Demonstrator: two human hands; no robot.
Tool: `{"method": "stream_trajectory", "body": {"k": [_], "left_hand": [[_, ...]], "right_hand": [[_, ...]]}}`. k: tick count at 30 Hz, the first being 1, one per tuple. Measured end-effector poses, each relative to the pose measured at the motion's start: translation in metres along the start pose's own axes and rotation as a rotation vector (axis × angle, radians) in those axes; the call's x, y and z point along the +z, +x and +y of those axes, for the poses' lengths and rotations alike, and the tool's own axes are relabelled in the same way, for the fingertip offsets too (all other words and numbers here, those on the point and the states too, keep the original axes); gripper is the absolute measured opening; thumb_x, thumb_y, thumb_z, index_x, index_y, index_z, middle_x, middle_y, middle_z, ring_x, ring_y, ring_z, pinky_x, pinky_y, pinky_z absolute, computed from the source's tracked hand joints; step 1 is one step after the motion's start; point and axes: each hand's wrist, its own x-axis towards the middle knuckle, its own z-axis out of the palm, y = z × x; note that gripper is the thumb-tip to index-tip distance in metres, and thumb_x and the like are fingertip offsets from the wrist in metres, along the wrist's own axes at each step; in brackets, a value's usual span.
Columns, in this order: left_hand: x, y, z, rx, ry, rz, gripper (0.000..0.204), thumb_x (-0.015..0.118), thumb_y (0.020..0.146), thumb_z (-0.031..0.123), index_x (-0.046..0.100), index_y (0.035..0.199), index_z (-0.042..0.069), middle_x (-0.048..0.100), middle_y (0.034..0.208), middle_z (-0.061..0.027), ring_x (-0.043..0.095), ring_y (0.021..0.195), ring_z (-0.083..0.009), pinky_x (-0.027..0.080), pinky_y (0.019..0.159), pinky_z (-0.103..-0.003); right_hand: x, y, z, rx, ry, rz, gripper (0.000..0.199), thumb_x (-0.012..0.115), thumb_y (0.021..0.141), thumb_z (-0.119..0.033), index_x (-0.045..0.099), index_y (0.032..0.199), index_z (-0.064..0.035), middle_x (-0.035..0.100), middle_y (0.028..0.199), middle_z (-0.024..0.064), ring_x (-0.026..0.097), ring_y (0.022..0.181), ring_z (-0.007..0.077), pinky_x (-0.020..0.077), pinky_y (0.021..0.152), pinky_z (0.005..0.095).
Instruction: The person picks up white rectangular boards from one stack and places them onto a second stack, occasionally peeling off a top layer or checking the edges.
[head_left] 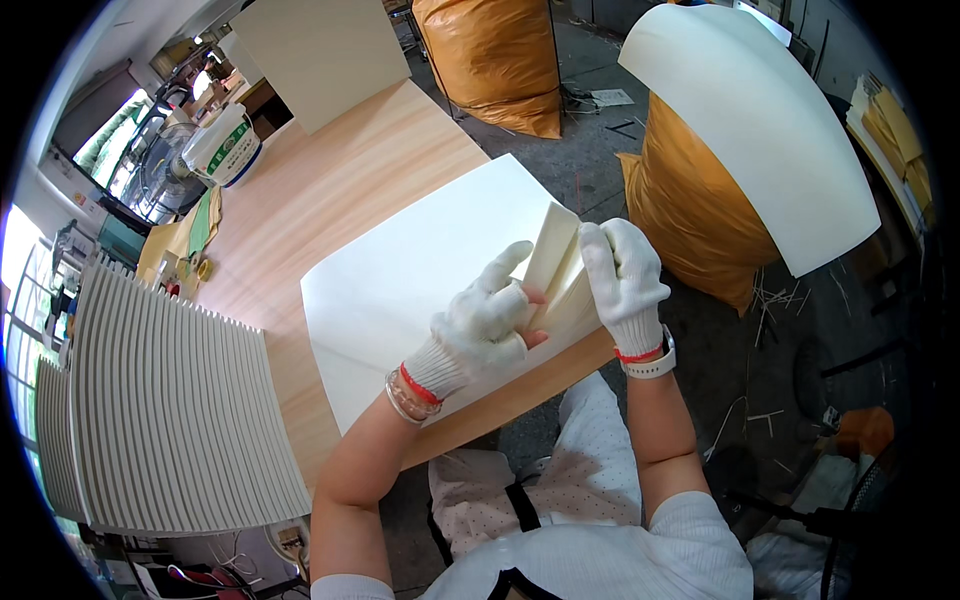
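While cream folded card (550, 250) sits between them | left fingers (506, 264) spread, tips beside it | right fingers (598, 256) curled, grip unclear

Sheet (400, 290) on table (370, 150), stack (180, 410) leftward.

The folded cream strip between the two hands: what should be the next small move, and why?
Perhaps press the folded cream strip down gently with the right hand: it appears raised off the white sheet, its layers look apart, and that hand is beside its right edge, while the left hand is close on its other side.
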Motion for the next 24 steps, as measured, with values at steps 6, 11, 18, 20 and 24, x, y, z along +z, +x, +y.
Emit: {"method": "stream_trajectory", "body": {"k": [6,11,18,20,24], "left_hand": [[0.005,-0.003,-0.013,0.052,-0.109,0.038,0.042,0.083,0.072,-0.001,0.068,0.112,0.002,0.040,0.153,-0.0251,0.068,0.101,-0.0294,0.053,0.087,-0.037],[0.002,-0.002,-0.009,0.068,-0.026,0.022,0.043,0.067,0.072,-0.004,0.068,0.114,0.005,0.044,0.147,-0.0291,0.067,0.104,-0.0349,0.055,0.087,-0.038],[0.000,0.002,-0.019,0.186,-0.123,-0.027,0.036,0.064,0.071,-0.003,0.065,0.106,0.005,0.047,0.145,-0.0297,0.067,0.106,-0.0398,0.056,0.088,-0.041],[0.003,0.002,-0.005,0.032,-0.092,0.005,0.031,0.068,0.072,-0.002,0.063,0.102,0.005,0.047,0.145,-0.0295,0.065,0.109,-0.0417,0.056,0.089,-0.041],[0.007,-0.001,-0.010,0.024,-0.092,0.074,0.034,0.076,0.073,-0.001,0.065,0.104,0.005,0.047,0.145,-0.0295,0.062,0.117,-0.0433,0.055,0.092,-0.040]], "right_hand": [[0.001,-0.001,0.001,-0.051,-0.019,0.010,0.023,0.063,0.095,-0.012,0.054,0.077,-0.0013,0.045,0.068,0.0123,0.049,0.062,0.0317,0.0392,0.060,0.0425],[0.001,0.000,-0.001,-0.013,0.041,0.018,0.023,0.063,0.095,-0.011,0.054,0.077,-0.0012,0.044,0.068,0.0121,0.048,0.062,0.0321,0.0386,0.060,0.0429],[0.000,-0.001,-0.002,-0.036,-0.001,-0.014,0.014,0.063,0.094,-0.009,0.060,0.083,-0.0019,0.044,0.070,0.0110,0.048,0.064,0.0306,0.0383,0.059,0.0424],[0.000,-0.002,0.000,-0.056,-0.015,-0.006,0.012,0.062,0.094,-0.009,0.060,0.084,-0.0018,0.044,0.071,0.0106,0.048,0.064,0.0302,0.0383,0.059,0.0423],[0.002,-0.003,0.004,-0.104,-0.028,0.009,0.013,0.062,0.095,-0.008,0.060,0.084,-0.0015,0.044,0.070,0.0100,0.048,0.063,0.0299,0.0383,0.059,0.0421]]}}
